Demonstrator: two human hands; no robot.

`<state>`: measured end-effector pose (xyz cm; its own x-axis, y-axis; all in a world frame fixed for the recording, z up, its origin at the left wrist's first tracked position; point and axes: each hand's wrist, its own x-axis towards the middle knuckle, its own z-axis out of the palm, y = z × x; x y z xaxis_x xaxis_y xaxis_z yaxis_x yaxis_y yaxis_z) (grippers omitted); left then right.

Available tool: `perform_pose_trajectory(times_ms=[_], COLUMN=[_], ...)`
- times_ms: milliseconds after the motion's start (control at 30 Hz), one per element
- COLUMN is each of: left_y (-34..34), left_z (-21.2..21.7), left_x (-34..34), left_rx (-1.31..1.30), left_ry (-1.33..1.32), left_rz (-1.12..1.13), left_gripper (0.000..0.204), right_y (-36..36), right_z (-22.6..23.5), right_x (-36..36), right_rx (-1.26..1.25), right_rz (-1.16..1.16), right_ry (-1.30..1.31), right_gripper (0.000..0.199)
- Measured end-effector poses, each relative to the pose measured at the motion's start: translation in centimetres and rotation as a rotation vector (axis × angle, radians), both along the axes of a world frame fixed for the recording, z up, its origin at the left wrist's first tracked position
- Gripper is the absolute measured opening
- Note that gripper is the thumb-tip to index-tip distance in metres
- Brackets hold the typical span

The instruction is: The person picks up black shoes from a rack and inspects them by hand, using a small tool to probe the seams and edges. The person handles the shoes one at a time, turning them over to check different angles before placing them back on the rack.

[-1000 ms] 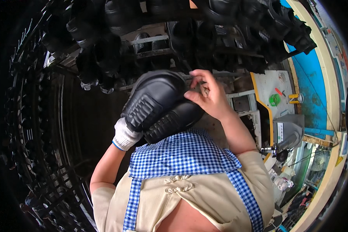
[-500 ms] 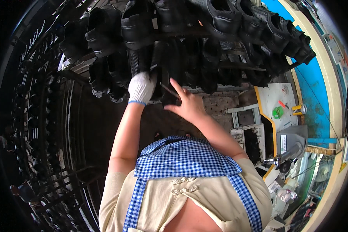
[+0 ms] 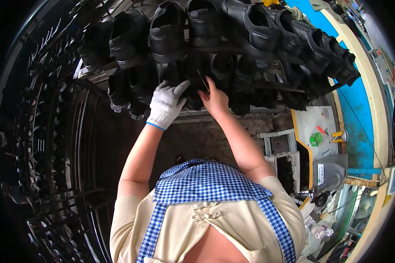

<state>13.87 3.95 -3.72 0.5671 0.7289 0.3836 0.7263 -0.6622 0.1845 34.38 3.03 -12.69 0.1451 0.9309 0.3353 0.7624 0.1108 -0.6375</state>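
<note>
My left hand [image 3: 166,103], in a white knit glove with a blue cuff edge, is at the lower row of a shoe rack. Its fingers are spread, one pointing right toward a black shoe [image 3: 196,65] there. Another black shoe [image 3: 167,71] sits just beyond its fingertips. My bare right hand [image 3: 216,100] is close beside it, pinching a thin, slightly curved metal tool [image 3: 201,79] that points up and away; its exact kind is unclear. Shadow hides whether either hand touches a shoe.
Black shoes [image 3: 167,37] line the rack's upper row. Another loaded rack [image 3: 39,144] stands at the left. On the right are a white table [image 3: 314,120] with a green container [image 3: 315,139], a grey machine [image 3: 331,173] and a white crate [image 3: 294,162].
My left hand has moved slightly right, its fingers now spread. My right hand has moved forward with the thin tool. The rack appears a little lower in view.
</note>
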Motion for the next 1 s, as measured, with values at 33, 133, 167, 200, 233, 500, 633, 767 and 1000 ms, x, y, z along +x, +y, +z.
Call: perform_pose_trajectory(times_ms=[33, 133, 167, 200, 233, 500, 633, 767, 1000], left_y=[-1.2, -5.6, -6.8, -7.9, -9.2, -13.1, -12.7, -12.3, -10.3], left_z=[0.8, 2.1, 2.1, 2.2, 2.7, -5.3, -0.7, 0.0, 2.7], left_x=[0.1, -0.3, -0.5, -0.6, -0.7, 0.3, -1.7, -4.5, -5.4], left_rx=[-0.022, -0.015, -0.042, -0.067, -0.123, -0.067, -0.217, -0.347, -0.720], left_ry=[-0.043, -0.133, -0.136, -0.138, -0.093, -0.080, -0.409, -1.023, -1.334], left_rz=[-0.008, -0.013, -0.042, -0.069, -0.089, -0.391, -0.274, 0.283, 0.195], left_gripper=[0.057, 0.057, 0.057, 0.056, 0.055, 0.037, 0.033, 0.062, 0.075], right_y=[0.0, -2.0, -3.0, -4.1, -5.5, -7.0, -8.2, -11.1, -12.5], right_z=[0.1, 1.5, -0.3, -1.7, -2.4, -3.8, -7.7, -4.8, 2.3], right_x=[-0.2, 0.2, 0.2, -0.4, -1.1, -3.5, -2.9, -2.6, -0.8], right_rx=[-0.021, -0.074, -0.107, -0.180, -0.267, -0.809, -0.673, -0.376, -0.440], right_rz=[-0.015, 0.028, 0.168, 0.285, 0.360, 0.383, 0.340, 0.529, 0.698], right_ry=[0.038, 0.380, 0.723, 0.875, 0.888, 0.606, 0.674, 0.596, 0.234], right_gripper=[0.050, 0.044, 0.042, 0.050, 0.064, 0.112, 0.094, 0.096, 0.085])
